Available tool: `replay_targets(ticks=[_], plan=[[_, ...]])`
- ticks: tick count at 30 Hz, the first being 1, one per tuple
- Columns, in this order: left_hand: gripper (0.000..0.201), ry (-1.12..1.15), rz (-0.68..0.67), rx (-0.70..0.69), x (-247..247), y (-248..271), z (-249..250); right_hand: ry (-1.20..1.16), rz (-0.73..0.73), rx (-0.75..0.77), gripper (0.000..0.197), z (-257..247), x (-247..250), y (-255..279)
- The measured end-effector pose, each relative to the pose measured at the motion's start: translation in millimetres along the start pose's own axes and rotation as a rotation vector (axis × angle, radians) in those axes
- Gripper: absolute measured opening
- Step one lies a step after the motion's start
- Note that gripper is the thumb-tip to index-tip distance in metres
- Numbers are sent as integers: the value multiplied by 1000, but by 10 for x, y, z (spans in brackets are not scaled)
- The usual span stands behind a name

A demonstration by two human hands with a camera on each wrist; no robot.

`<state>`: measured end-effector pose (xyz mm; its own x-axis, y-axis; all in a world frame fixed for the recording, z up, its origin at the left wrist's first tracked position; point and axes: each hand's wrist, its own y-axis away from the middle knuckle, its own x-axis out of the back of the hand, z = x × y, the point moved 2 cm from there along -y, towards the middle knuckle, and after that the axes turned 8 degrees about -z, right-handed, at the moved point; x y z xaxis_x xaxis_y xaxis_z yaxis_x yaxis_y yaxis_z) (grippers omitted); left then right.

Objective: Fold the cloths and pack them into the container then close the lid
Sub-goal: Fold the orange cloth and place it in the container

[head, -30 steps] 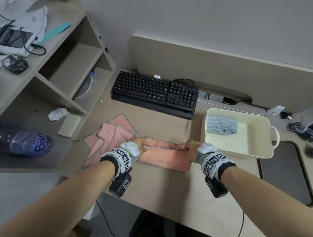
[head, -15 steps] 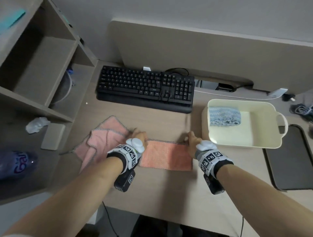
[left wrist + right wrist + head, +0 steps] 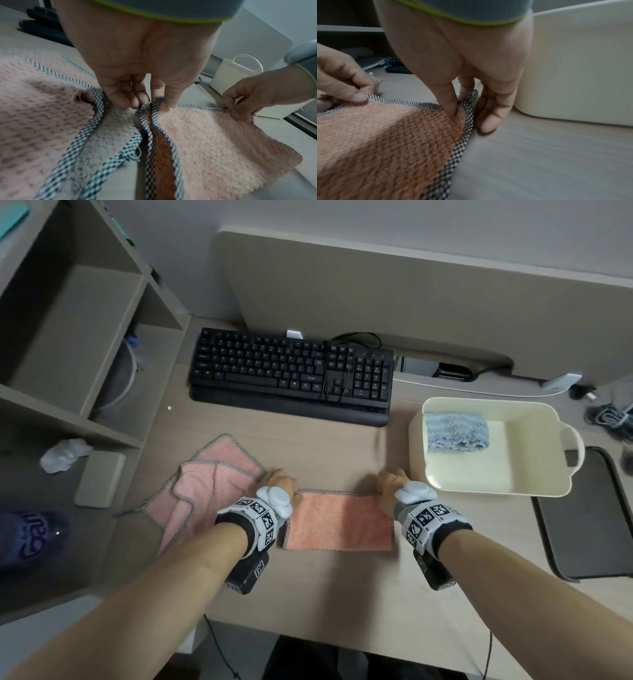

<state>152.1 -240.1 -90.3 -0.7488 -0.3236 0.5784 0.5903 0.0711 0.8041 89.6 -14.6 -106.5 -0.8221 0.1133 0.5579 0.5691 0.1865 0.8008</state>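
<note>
Orange cloth now folded in half and flat on desk left of container, far edge pulled square since a second ago; next fold looks due. Left hand and right hand each pinching a far corner, checkered hem between thumb and fingertips.
</note>
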Motion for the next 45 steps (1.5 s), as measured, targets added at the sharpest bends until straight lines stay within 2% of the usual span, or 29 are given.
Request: replay_targets(ticks=[3,7,10,12,15,18,24,27,30,32,35,37,39,41,45], plan=[[28,49,19,-25,8,9,-17,-4,-5,17,35,-79,35,77],[10,81,41,-33,60,96,-20,-23,-16,-2,31,-123,102,151],[13,127,25,-53,114,190,-19,-11,-21,-3,33,-172,169,278],[23,179,19,-96,133,259,-24,50,-26,-15,29,-201,205,355],[21,242,103,-115,129,384,-62,168,-19,-69,27,-258,285,498],[13,275,198,-128,131,486,-125,119,-43,-60,25,-271,384,637],[17,262,288,-161,277,691,-214,-224,-73,-4,27,-276,476,781],[18,286,330,-182,361,772,-201,-230,-31,72,28,-317,471,822],[18,359,286,-202,429,804,-194,-207,-15,154,21,-342,485,833],[25,397,237,-216,440,810,-203,-155,-12,179,17,-360,501,846],[33,389,256,-249,450,811,-225,-114,-6,191,35,-400,518,910],[31,368,278,-260,463,818,-239,-134,-4,189,41,-396,519,932],[25,309,270,-253,466,810,-245,-143,7,187,36,-370,524,924],[28,263,258,-242,454,790,-269,-181,8,192,26,-355,518,930],[19,233,324,-227,490,756,-311,-272,28,205,16,-352,496,919]])
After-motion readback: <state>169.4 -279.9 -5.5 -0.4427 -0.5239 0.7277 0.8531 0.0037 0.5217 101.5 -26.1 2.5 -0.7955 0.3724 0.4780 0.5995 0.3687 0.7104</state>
